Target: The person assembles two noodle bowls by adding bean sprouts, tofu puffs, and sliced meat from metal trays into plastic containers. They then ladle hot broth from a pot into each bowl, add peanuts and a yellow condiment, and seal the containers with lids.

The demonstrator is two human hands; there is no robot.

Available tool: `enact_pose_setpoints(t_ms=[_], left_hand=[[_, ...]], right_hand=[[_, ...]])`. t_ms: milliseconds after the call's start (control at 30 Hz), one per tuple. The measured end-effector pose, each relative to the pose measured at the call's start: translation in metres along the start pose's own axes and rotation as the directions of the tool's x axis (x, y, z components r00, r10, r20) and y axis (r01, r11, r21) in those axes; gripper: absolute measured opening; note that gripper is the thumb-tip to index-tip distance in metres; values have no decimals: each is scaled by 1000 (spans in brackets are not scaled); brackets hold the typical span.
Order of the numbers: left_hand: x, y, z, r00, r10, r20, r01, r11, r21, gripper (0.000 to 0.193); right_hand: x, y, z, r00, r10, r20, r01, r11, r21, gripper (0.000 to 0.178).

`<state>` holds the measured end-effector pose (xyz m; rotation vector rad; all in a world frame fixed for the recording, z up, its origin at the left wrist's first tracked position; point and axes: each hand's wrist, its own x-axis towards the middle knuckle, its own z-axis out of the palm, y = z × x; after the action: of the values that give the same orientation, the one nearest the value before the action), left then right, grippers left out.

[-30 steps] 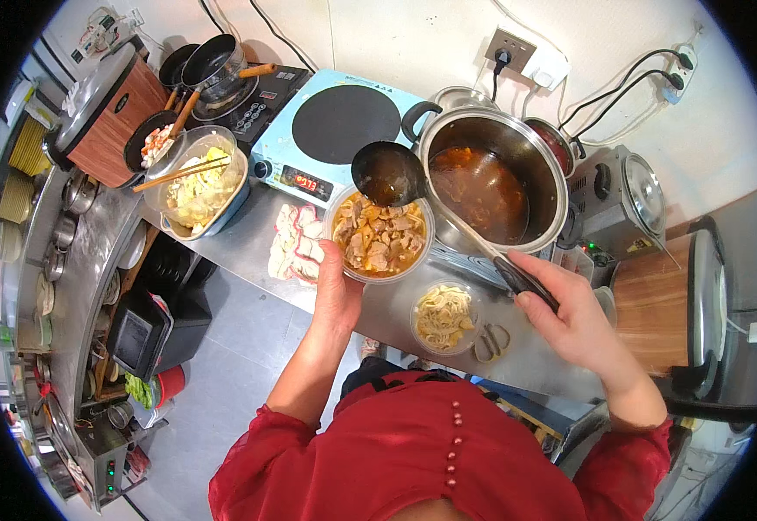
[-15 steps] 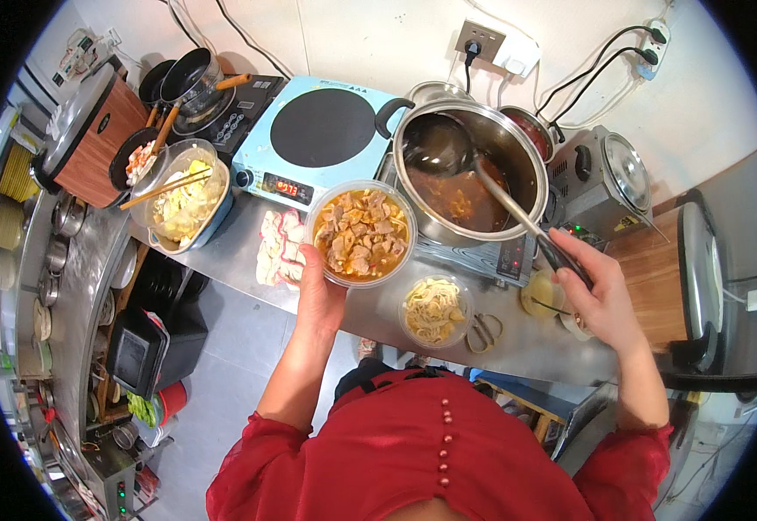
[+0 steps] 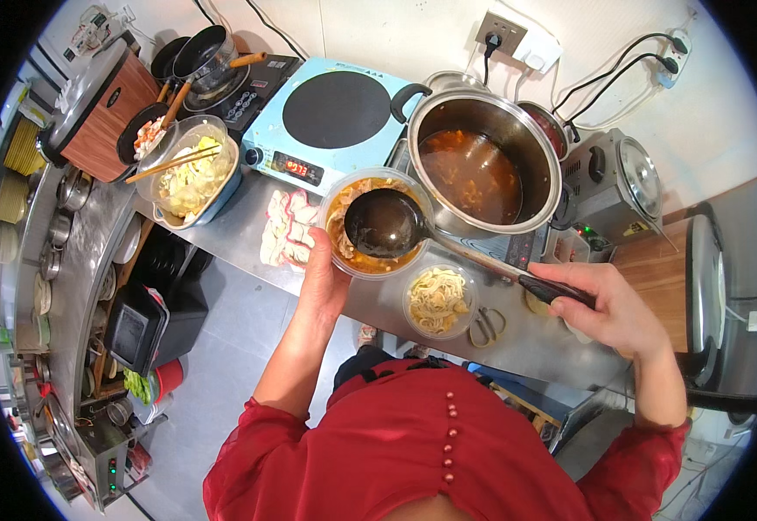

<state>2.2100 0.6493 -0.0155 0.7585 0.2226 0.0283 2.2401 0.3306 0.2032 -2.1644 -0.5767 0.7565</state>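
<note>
My left hand [image 3: 323,282] grips the near left side of a round clear plastic bowl [image 3: 337,259] of meat chunks in orange-brown broth, its thumb up against the rim. My right hand [image 3: 613,308] is closed around the black handle of a metal ladle [image 3: 387,224]. The dark, shiny ladle head lies over the bowl's mouth and hides most of the meat. Whether liquid is running from it I cannot tell. Just behind stands a large steel pot [image 3: 542,198] of reddish-brown broth. A smaller clear bowl of noodles [image 3: 437,300] sits on the steel counter in front of the pot.
Scissors [image 3: 487,327] lie beside the noodles, and a red-edged white cloth [image 3: 286,227] left of my bowl. A blue induction cooker [image 3: 267,139] stands behind. Further left are a tub of pale food with chopsticks [image 3: 196,178] and small pans [image 3: 200,54]. A wood-patterned cooker [image 3: 654,278] is at right.
The ladle has come out of the pot and moved left, over the plastic bowl. My right hand has lowered slightly with it. My left hand keeps its grip on the bowl.
</note>
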Motion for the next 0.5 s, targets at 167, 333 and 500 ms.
enact_pose_setpoints(t_ms=[167,333,500], left_hand=[[2,0,2,1000,3,14,-3,1000,4,87],[7,-4,4,1000,-7,-5,7,999,45,88],[13,-11,5,998,-43,-39,46,997,67,92]], right_hand=[[3,5,-5,1000,-18,13,19,1000,-12,44],[5,10,-9,998,33,53,-37,996,85,42],[2,20,-20,941,251,229,-338,759,557,39]])
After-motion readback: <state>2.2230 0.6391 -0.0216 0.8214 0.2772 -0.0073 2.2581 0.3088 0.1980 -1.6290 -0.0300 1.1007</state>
